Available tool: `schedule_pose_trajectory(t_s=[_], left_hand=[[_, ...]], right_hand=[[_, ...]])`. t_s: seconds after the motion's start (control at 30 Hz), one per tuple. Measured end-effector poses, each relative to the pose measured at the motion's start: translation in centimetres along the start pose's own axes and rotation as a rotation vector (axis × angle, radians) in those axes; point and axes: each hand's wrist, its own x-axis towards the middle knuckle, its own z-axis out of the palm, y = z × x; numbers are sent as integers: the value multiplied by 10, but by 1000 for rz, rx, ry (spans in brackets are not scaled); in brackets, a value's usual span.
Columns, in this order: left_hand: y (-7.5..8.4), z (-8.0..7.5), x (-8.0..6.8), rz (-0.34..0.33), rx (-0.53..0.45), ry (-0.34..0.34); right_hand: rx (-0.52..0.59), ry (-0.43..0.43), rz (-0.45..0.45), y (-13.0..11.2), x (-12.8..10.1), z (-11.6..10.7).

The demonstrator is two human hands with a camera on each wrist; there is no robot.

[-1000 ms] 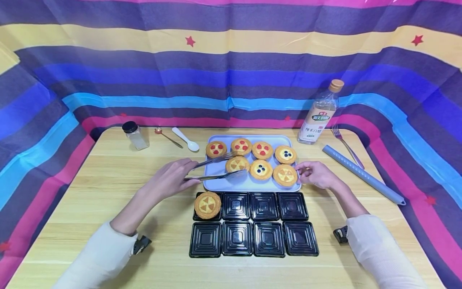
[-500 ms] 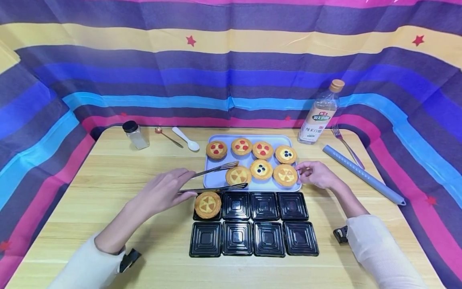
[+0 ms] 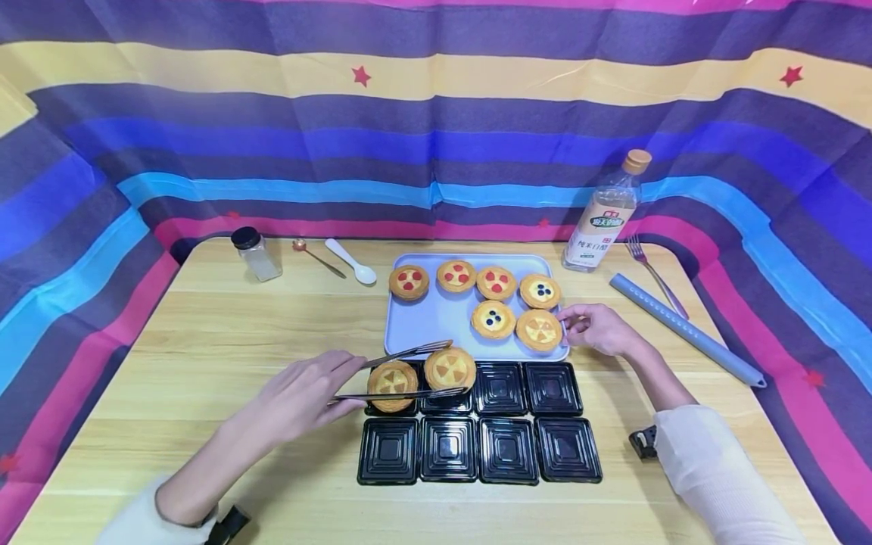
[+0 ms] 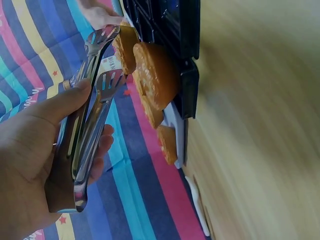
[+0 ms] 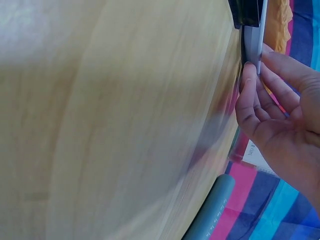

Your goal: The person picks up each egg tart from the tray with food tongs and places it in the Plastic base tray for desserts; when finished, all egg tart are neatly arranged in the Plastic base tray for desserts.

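My left hand [image 3: 293,397] grips metal tongs [image 4: 92,112]. Between their slotted tips is an egg tart [image 3: 451,369] with brown wedge pieces on top, over the second black box from the left in the back row. A similar tart [image 3: 392,384] sits in the leftmost back box, partly crossed by the tongs. My right hand [image 3: 596,330] pinches the right rim of the lavender tray [image 3: 429,325], thumb above and fingers below in the right wrist view. On the tray are red-topped tarts [image 3: 456,277], blueberry-topped tarts [image 3: 493,320] and one wedge-topped tart [image 3: 539,331].
Two rows of square black plastic boxes [image 3: 507,450] stand in front of the tray. Behind lie a white spoon [image 3: 350,263], a small spoon [image 3: 319,260] and a black-lidded jar [image 3: 257,256]. A vinegar bottle [image 3: 601,216], fork [image 3: 657,275] and grey-blue rod [image 3: 686,329] are at right.
The tongs, held by my left hand, have closed in on a wedge-topped tart and carried it off the tray toward me, over a back-row box. My right hand has stayed at the tray rim.
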Motion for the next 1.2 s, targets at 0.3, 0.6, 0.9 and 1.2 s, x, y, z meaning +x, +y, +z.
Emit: schedule_pose_trajectory(t_s=[0.3,0.6,0.9,1.2], left_hand=[[5,7,-4,-3,16,-38],[6,9,-4,-26,4,-55],[5,6,-4,-49,-26,-79],[-1,-3,0,-67,-83,-58]], right_hand=[[3,5,2,1,1,0],[-4,4,-1,1,1,0],[4,1,13,0,1,0],[6,0,16,2,2,0]])
